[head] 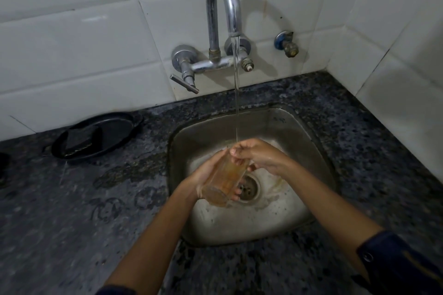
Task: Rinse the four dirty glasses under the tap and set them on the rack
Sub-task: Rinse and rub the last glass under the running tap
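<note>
You are holding one clear, tall drinking glass stained with orange-brown residue [224, 178] over the middle of the square stainless-steel sink [318, 170], tilted so its mouth is pointing up and away from you toward the thin stream of water [236, 93] that is running from the curved chrome tap [223, 7]. Your left hand [206, 175] is wrapping around the glass body from the left and underneath, clamped on it, while your right hand [257, 157] is meeting it at the rim, fingers curling over the mouth; whether they are reaching inside is hard to tell. The stream is falling on your right hand just at the rim. Judging by the tint clinging to the walls, this glass is only part-way rinsed. Only one glass is showing; the other three and the rack are lying outside the view, so you cannot read from here how many are already done. At the least, this glass is waiting to be finished and racked. On the dark speckled granite counter [72, 223], near its back edge left of the sink, one black oval dish [119, 129] is carrying one dark scrub pad [81, 139]. One small blue-capped valve [286, 44] is sitting on the white tiled wall [72, 31] right of the tap.
</note>
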